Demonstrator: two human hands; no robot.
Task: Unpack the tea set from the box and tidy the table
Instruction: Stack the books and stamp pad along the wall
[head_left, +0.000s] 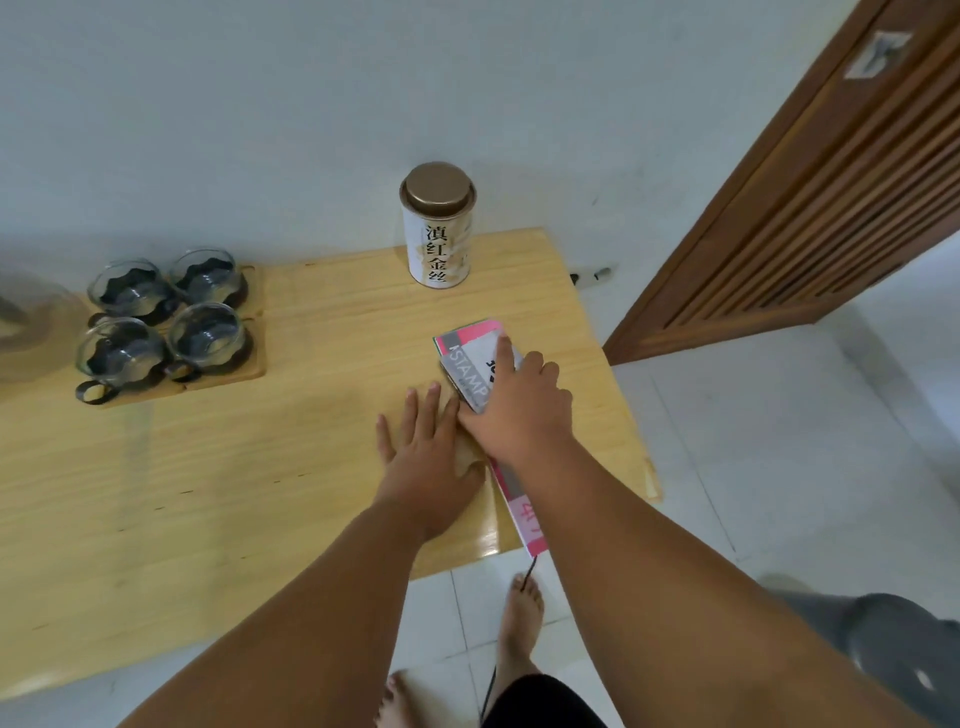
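Note:
A flattened pink, grey and white cardboard box (467, 364) lies on the right part of the wooden table (234, 467). My right hand (519, 400) presses flat on top of it, fingers spread. My left hand (426, 452) lies flat just to its left, on a brown flap of the box and the table top. Several glass tea cups (166, 317) with dark holders stand on wooden coasters (254, 358) at the left. A white tea tin (438, 228) with a bronze lid stands upright at the table's far edge.
A glass vessel (26, 322) is partly cut off at the far left. The table stands against a pale wall; its right edge is close to my right hand. A wooden slatted door (831, 182) is at the right. My bare feet (522, 613) stand on the tiled floor.

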